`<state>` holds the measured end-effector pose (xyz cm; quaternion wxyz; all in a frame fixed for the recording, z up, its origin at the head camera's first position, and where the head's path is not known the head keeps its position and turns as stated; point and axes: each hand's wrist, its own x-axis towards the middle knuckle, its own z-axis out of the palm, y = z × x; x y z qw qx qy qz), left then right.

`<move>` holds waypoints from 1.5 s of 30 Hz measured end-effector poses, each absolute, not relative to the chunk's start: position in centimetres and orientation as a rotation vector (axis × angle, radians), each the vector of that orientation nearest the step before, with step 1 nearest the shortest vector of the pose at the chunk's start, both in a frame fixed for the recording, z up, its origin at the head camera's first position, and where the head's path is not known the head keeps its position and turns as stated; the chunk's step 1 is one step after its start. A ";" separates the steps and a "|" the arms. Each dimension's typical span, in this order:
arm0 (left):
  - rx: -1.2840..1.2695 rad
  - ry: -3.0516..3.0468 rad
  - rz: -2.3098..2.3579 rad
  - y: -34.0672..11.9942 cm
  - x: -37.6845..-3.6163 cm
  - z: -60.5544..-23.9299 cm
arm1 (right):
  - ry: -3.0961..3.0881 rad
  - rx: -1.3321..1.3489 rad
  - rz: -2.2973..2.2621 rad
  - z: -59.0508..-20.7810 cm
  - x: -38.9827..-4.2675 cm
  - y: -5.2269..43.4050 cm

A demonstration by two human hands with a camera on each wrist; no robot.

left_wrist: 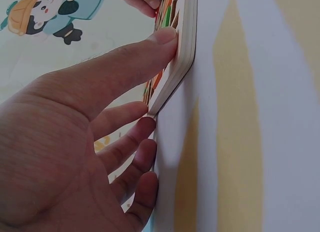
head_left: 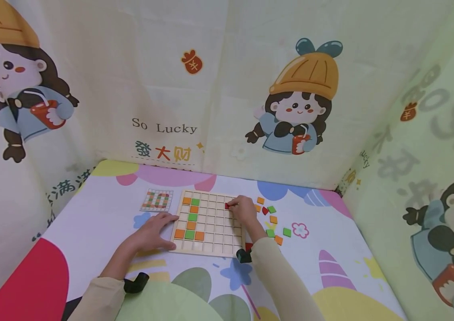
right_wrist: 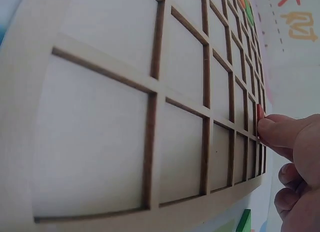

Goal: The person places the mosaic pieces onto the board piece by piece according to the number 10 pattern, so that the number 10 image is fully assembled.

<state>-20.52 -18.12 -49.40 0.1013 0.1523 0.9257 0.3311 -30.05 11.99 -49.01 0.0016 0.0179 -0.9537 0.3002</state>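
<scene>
A wooden grid board (head_left: 215, 229) lies on the table, with orange and green square tiles in several cells of its left columns. My right hand (head_left: 246, 214) pinches a small red tile (right_wrist: 260, 112) between thumb and fingers over the upper right cells. Whether the tile sits fully in a cell is hidden by the fingers. At the board's left side is my left hand (head_left: 151, 232), fingers loosely extended. Its thumb (left_wrist: 162, 36) touches the board's near left corner, and its index finger reaches the left edge.
Loose orange, green and red tiles, such as a green tile (head_left: 287, 232), are scattered right of the board. Another red piece (head_left: 248, 246) lies partly hidden by the right wrist. A printed pattern card (head_left: 156, 200) lies left of the board. Printed curtains (head_left: 218, 89) surround the table.
</scene>
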 end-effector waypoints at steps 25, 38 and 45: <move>0.462 2.733 0.981 -18.3 -20.6 -49.6 | -2.913 -0.145 0.978 -49.8 -28.9 16.8; 0.470 2.731 0.994 -18.1 -20.6 -49.5 | -2.932 -0.216 0.922 -50.1 -28.4 21.5; 0.456 2.725 0.988 -18.1 -20.7 -49.5 | -2.928 -0.230 0.941 -50.1 -28.1 22.3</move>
